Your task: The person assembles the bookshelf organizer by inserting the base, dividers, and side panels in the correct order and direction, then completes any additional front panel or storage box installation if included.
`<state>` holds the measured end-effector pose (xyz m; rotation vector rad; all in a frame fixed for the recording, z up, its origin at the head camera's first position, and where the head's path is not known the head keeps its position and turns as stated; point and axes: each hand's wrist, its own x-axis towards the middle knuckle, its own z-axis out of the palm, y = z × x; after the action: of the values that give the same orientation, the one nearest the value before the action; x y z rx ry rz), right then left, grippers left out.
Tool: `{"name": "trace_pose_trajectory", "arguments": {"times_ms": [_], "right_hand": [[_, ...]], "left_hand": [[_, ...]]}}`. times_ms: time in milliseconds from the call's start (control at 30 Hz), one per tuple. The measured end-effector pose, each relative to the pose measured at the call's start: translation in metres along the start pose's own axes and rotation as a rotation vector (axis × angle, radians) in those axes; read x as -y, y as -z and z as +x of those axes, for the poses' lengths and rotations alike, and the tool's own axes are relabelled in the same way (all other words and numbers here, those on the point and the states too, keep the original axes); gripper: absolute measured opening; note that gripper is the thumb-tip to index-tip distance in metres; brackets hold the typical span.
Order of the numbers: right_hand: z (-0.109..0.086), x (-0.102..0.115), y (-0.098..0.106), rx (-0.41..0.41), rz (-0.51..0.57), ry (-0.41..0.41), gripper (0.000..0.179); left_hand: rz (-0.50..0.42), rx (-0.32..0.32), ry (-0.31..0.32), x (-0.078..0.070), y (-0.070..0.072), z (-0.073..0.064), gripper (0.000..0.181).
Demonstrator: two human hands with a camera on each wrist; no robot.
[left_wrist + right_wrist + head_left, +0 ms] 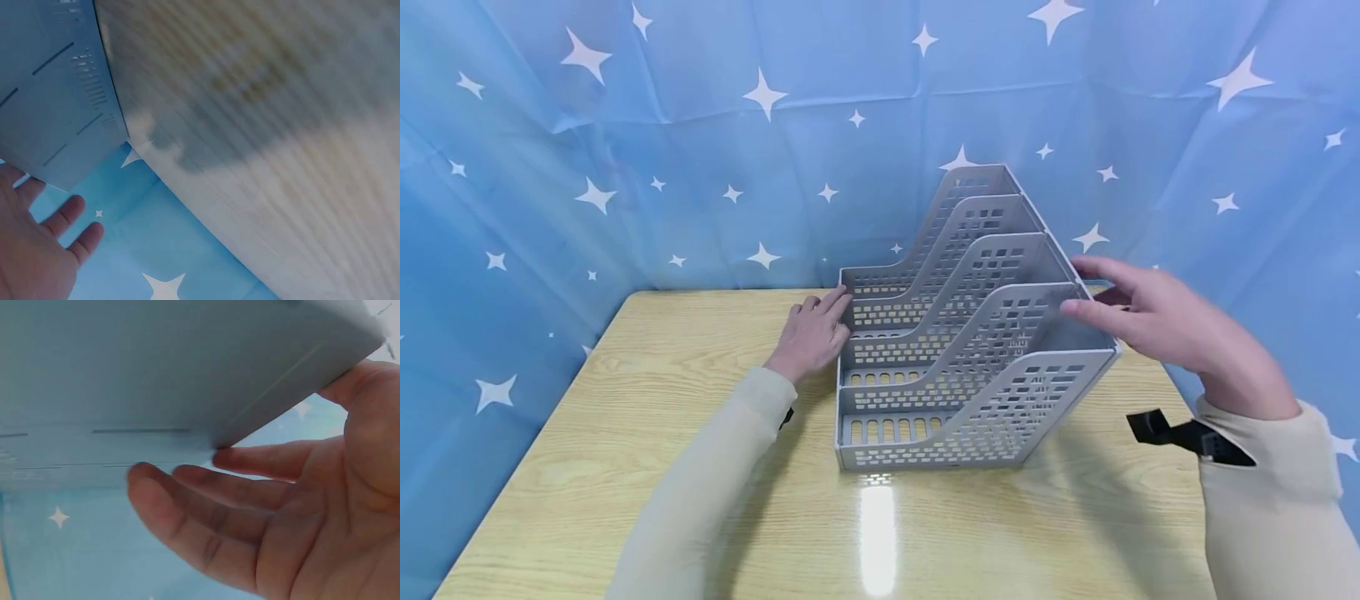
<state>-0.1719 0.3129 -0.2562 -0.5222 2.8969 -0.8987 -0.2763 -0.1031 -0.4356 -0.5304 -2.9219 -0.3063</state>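
A grey plastic file rack [940, 454] with several slotted compartments stands on the wooden table, low front to the left and tall back to the right. My left hand [811, 333] rests its fingertips on the low left edge; the left wrist view shows the fingers [65, 215] spread loosely beside the panel. At the tall right side, my right hand [1172, 312] touches the sloping edge with thumb and forefinger. In the right wrist view its other fingers [212, 531] are loosely bent below the grey panel [125, 375], and the thumb tip is hidden behind it.
The pale wooden table [647, 400] ends at a blue curtain [700, 167] printed with white stars. A black strap [1187, 437] hangs off the right sleeve. Light glares off the tabletop in front of the rack.
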Motion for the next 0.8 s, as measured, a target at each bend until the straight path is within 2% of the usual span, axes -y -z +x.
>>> {"name": "trace_pose_trajectory", "arguments": {"times_ms": [167,333,500,567,667,800], "right_hand": [[-0.017,-0.001,0.002,-0.048,-0.025,0.019,0.049],[-0.022,-0.009,0.006,-0.141,0.040,0.003,0.034],[-0.016,-0.021,-0.002,-0.210,0.203,-0.003,0.023],[-0.011,-0.025,-0.009,-0.261,0.292,-0.011,0.016],[-0.001,-0.029,-0.020,-0.357,0.407,-0.036,0.019],[0.015,-0.033,-0.026,-0.454,0.481,-0.056,0.025]], "left_hand": [[0.006,-0.030,0.070,-0.005,0.002,-0.019,0.060],[0.024,-0.063,0.137,-0.014,0.006,-0.041,0.059],[0.037,-0.127,0.178,-0.026,0.007,-0.059,0.051],[0.044,-0.154,0.196,-0.031,0.007,-0.067,0.046],[0.069,-0.193,0.208,-0.038,0.007,-0.078,0.040],[0.081,-0.241,0.163,-0.040,0.009,-0.087,0.036]]}}
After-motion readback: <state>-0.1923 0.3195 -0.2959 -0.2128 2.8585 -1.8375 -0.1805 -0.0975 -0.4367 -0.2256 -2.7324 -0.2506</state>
